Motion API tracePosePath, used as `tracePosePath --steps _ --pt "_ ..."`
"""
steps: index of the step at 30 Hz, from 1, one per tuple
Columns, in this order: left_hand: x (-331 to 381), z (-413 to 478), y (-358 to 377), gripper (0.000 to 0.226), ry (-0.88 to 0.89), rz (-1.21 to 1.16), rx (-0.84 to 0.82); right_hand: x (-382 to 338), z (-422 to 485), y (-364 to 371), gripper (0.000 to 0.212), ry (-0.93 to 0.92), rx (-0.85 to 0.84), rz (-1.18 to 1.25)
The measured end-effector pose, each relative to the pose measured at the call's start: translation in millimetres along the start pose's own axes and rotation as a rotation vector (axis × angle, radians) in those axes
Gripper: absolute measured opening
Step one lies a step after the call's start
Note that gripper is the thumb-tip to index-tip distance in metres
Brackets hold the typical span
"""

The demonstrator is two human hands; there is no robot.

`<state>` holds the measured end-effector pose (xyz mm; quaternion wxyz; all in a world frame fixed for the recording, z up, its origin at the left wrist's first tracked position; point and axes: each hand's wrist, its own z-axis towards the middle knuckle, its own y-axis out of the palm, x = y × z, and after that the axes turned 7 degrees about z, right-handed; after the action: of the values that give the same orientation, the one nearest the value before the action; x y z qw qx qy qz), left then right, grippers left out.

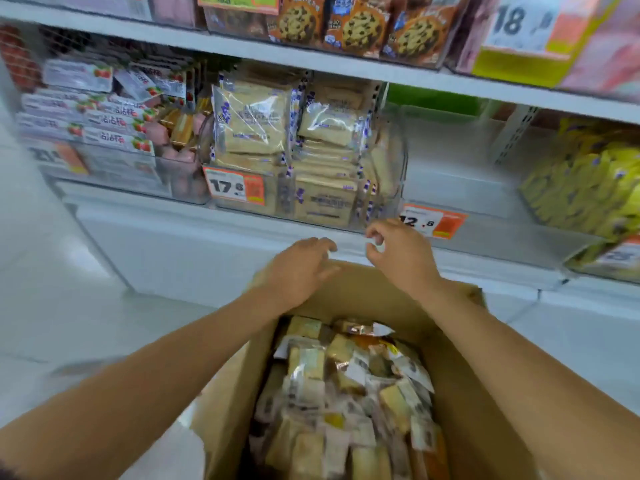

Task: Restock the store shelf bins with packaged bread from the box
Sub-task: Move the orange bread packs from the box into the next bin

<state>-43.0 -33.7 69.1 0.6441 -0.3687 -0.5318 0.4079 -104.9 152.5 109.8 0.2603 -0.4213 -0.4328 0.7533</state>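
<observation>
An open cardboard box stands below me, holding several clear-wrapped bread packs. On the shelf ahead, a clear bin is packed with tan bread packs with blue print. My left hand hovers above the far rim of the box, fingers spread, holding nothing. My right hand is beside it, just under the front of the bin, fingers curled loosely and apart, holding nothing.
Strawberry-label packs fill the bin at left. An empty shelf slot with a 12.8 price tag lies right of the bread bin. Yellow packs sit further right. Cookie packs line the shelf above.
</observation>
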Motion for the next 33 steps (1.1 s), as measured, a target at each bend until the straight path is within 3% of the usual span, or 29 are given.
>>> tracePosePath --steps 3,7,14,17,21,23,25,28,29,31,33 --pt "12.6 -29.7 56.2 0.041 -0.065 -0.008 -0.261 56.2 -67.2 27.2 0.023 0.237 -0.251 0.019" --pt "1.6 -53.0 125.2 0.038 -0.222 -0.062 -0.426 140.9 -129.8 70.2 0.026 0.523 -0.435 0.107" --pt "-21.0 -58.7 191.1 0.036 -0.433 -0.212 -0.43 192.7 -122.8 166.5 0.064 0.548 -0.329 0.406" --pt "-22.3 -57.6 195.9 0.032 -0.493 -0.273 -0.419 195.8 -111.6 201.3 0.061 0.604 -0.36 0.383" --pt "-21.0 -46.5 193.2 0.019 -0.607 -0.381 -0.409 198.3 -108.3 208.2 0.023 0.496 -0.346 0.255" --pt "-14.8 -36.2 186.5 0.031 -0.896 -0.621 -0.435 185.5 -116.5 193.9 0.018 0.3 -0.257 0.273" --pt "-7.1 -26.2 183.3 0.059 -1.24 -0.987 -0.58 166.1 -132.8 173.7 0.014 0.093 -0.161 0.343" --pt "1.2 -26.7 190.1 0.056 -1.39 -1.238 -0.639 148.4 -155.3 151.8 0.018 -0.002 -0.256 0.457" --pt "3.2 -29.9 194.5 0.052 -1.375 -1.224 -0.611 146.8 -157.0 145.8 0.023 0.083 -0.327 0.5" --pt "6.8 -38.8 199.3 0.051 -1.328 -1.218 -0.527 146.1 -156.4 134.4 0.045 0.449 -0.454 0.64" --pt "11.2 -47.0 195.5 0.051 -1.24 -1.215 -0.456 142.1 -153.8 126.5 0.078 0.796 -0.444 0.938"
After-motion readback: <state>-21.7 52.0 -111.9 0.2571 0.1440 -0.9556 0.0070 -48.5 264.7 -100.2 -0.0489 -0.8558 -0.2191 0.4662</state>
